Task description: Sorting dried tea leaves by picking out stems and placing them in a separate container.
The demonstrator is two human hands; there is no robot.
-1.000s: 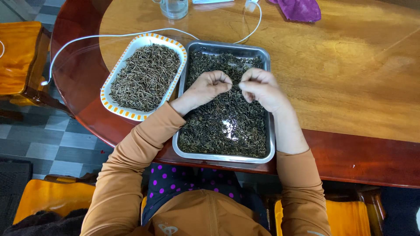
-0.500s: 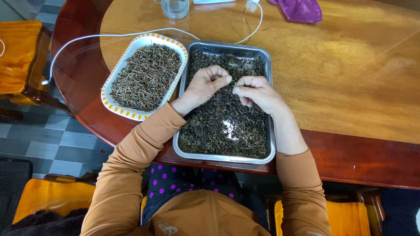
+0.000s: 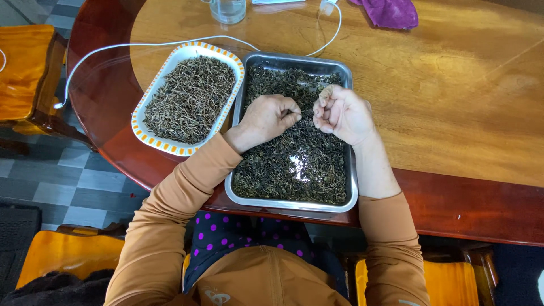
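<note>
Right hand [image 3: 343, 113] lifted, half-curled, contents unclear; left hand [image 3: 271, 116] pinching dark dried leaves [image 3: 294, 164] in steel rectangular tray [image 3: 352, 187]; light, brittle, pinch gently

Light: bright, even daylight.
Glare: we see sheen on the round glossy wooden table [image 3: 453, 85] (far side).
Focus: sharp, edges slightly bowed.

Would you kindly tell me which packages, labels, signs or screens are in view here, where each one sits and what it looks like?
No package, label, sign or screen shows clearly.
Pale flat object: top edge of the wooden table, cut off by the frame; too little shows to tell what it is.
Small white logo: on the person's orange garment, bottom of view; an outline shape.
</note>
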